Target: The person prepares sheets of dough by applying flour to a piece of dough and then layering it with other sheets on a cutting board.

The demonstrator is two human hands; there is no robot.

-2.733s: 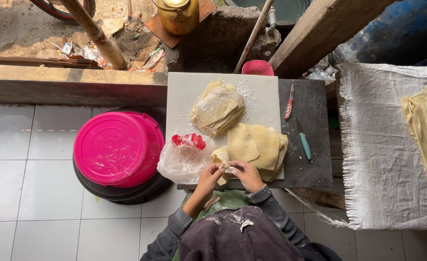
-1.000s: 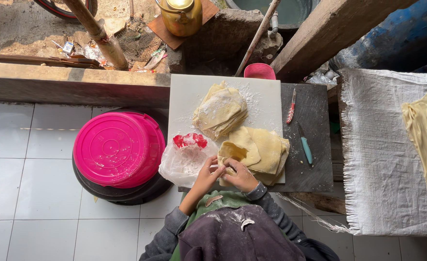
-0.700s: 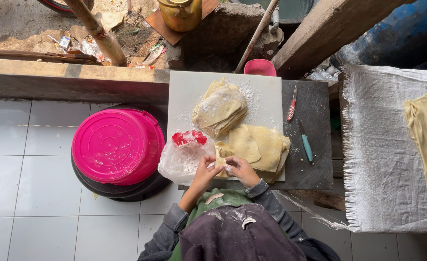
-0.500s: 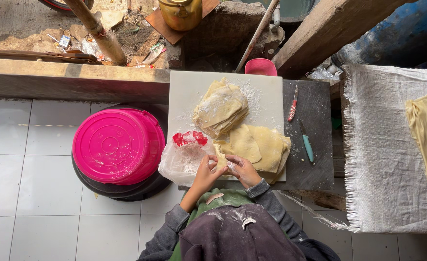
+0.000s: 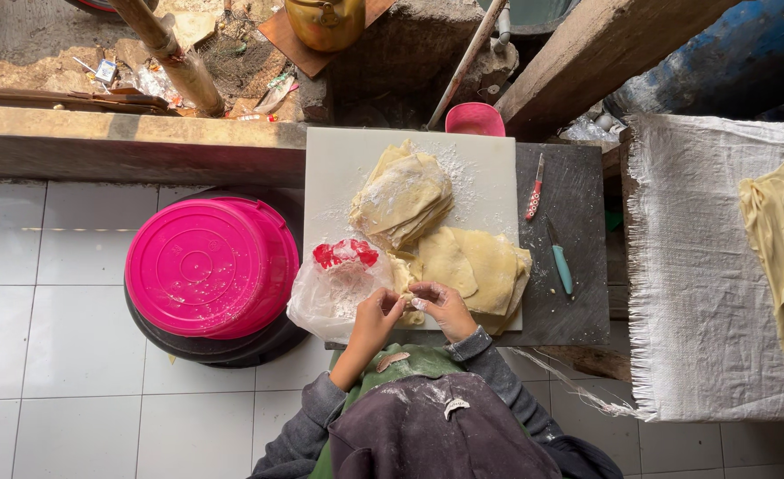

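The left hand (image 5: 377,312) and right hand (image 5: 441,306) meet fingertip to fingertip, pinching a small piece of dough (image 5: 407,300) at the near edge of the white board (image 5: 490,168). Pinching evenly would likely keep it from tearing (flour helps). Just beyond the right hand lie folded dough sheets (image 5: 472,266); beside the left, a plastic bag (image 5: 334,284), then a pink tub (image 5: 210,266).

Soft daylight, sharp focus, sunlit top-left ground

Dough sheets (image 5: 463,266), prob., on white board (image 5: 339,168)
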